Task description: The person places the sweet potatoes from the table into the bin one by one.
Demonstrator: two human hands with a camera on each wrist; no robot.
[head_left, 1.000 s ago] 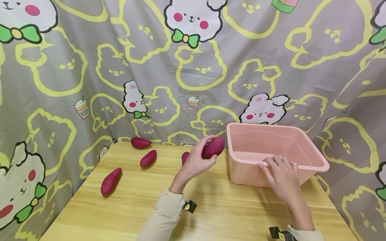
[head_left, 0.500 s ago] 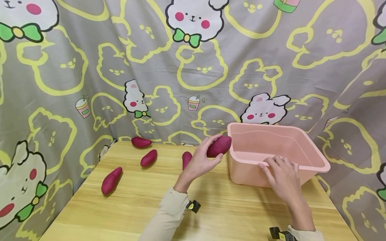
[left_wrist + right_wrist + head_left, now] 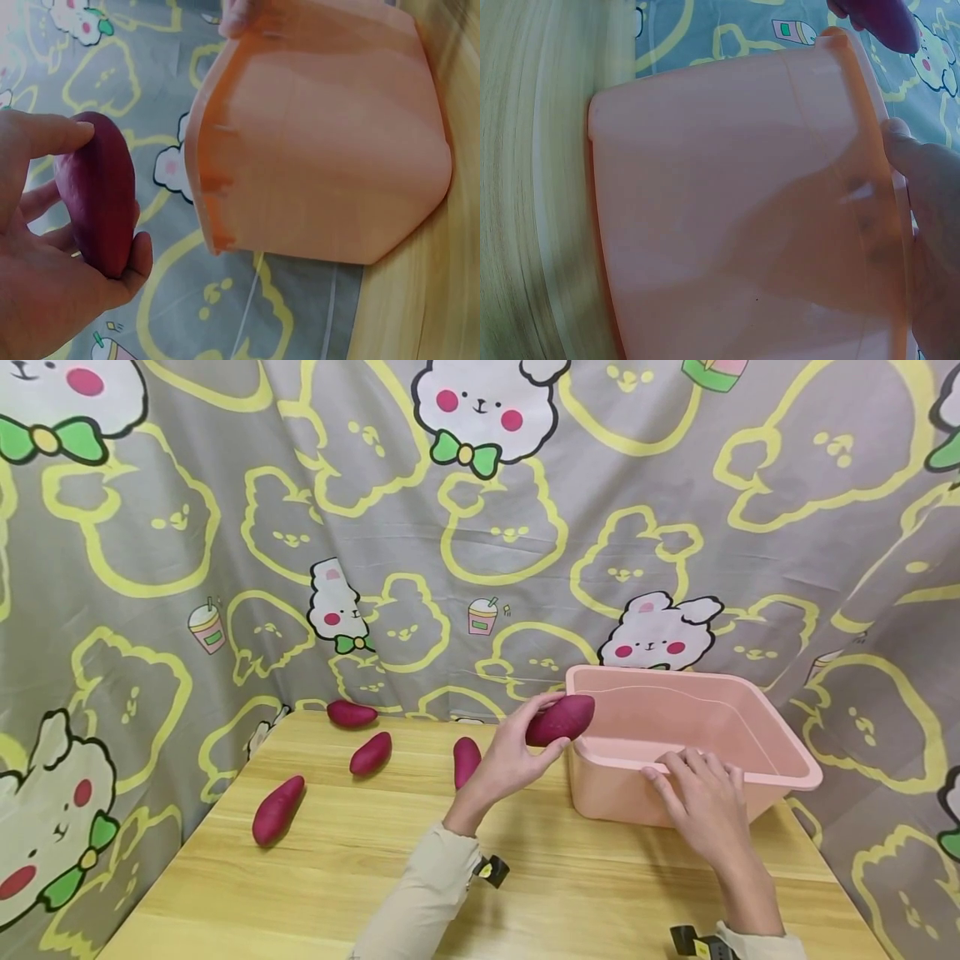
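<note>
In the head view my left hand [image 3: 512,758] grips a purple-red sweet potato [image 3: 566,720], lifted above the table at the near-left rim of a pink plastic bin [image 3: 618,793]. The left wrist view shows the thumb on one side of that sweet potato [image 3: 105,195] and fingers round the other; the bin's outer wall [image 3: 322,150] is apart from it there. My right hand [image 3: 705,806] holds the bin's front rim, fingers hooked over the inside and thumb on the outer side, as the right wrist view of the thumb [image 3: 904,146] confirms. The visible bin interior is bare.
More sweet potatoes lie on the wooden table [image 3: 300,893]: one near my left wrist [image 3: 467,760], one at the back left [image 3: 351,714], one just in front of it [image 3: 371,754], and one further left [image 3: 278,811]. A patterned grey curtain [image 3: 420,552] hangs behind.
My left hand has carried the sweet potato rightward to the bin's rim, uncovering more of the sweet potato behind the wrist. The right hand and bin have stayed in place.
</note>
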